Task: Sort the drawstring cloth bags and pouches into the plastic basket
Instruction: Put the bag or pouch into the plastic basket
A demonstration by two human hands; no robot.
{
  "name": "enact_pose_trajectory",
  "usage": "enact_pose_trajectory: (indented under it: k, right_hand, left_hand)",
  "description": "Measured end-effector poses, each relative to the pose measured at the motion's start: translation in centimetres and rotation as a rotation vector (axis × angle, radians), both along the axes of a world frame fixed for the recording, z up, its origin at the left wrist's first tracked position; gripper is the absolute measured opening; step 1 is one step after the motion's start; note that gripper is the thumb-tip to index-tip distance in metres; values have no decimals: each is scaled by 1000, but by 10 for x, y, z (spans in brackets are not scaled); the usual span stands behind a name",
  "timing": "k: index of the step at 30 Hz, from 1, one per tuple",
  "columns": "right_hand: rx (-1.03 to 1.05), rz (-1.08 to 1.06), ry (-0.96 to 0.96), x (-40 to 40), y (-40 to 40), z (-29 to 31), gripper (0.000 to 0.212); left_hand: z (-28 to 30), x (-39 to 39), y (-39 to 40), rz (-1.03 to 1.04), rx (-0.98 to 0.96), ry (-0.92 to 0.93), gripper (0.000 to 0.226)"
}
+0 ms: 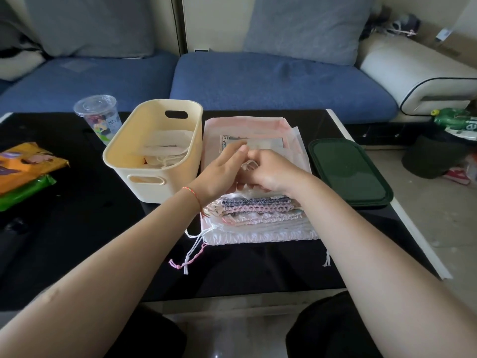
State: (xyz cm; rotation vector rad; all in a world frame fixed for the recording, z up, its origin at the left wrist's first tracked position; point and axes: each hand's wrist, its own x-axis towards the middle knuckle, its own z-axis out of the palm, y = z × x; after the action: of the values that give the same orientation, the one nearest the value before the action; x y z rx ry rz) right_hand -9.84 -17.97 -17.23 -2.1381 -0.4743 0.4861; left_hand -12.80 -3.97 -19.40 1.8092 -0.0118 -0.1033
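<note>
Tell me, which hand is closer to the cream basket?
Left. The left hand hovers just beside the basket; the right hand is farther off, over the bag pile.

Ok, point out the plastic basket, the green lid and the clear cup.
plastic basket [144,187]: head view, near wall beside the handle slot.
green lid [348,171]: head view, centre of its top.
clear cup [95,105]: head view, its lid.

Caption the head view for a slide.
Both hands work a drawstring atop the pouch stack beside the cream basket.

Cream basket [154,140], dark green lid [348,174], black table [77,228] — pink, white and grey-blue checked pouches [258,210].
</note>
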Motion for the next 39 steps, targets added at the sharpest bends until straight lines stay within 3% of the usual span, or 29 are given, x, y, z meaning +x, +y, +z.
enact_pose_trajectory:
  k: [5,8,10,14,18,21,23,28,31,34,39]
  right_hand:
    - [-299,-7,-437,-4,12,0,17]
    - [-403,51,-496,-2,14,-4,14]
    - [-362,29,-457,0,12,-9,18]
    - [-52,-170,-287,6,10,-13,30]
    - [403,-418,77,8,13,-12,29]
    - [459,-457,180,11,17,-12,30]
    - [431,-453,187,13,16,-11,33]
    - [112,-412,22,17,3,-10,44]
    - [253,-355,91,13,2,-8,33]
    - [399,-361,103,13,1,-2,26]
    - [551,-420,155,14,2,1,17]
  left_hand:
    - [-2,0,3,66,33,31,29]
    - [-3,-2,7,85,-48,65,28]
    - [-4,-5,8,73,-76,78,29]
    - [-5,-6,11,35,-54,92,28]
    - [-10,-1,11,8,-452,165,24]
    - [-15,4,10,48,-596,172,26]
    - [-18,5,12,79,-489,136,27]
    - [-20,4,14,189,229,-24,25]
    - [-21,4,14,176,412,-84,26]
    - [-18,1,13,82,439,1,26]
    - [-11,-5,12,-52,235,115,37]
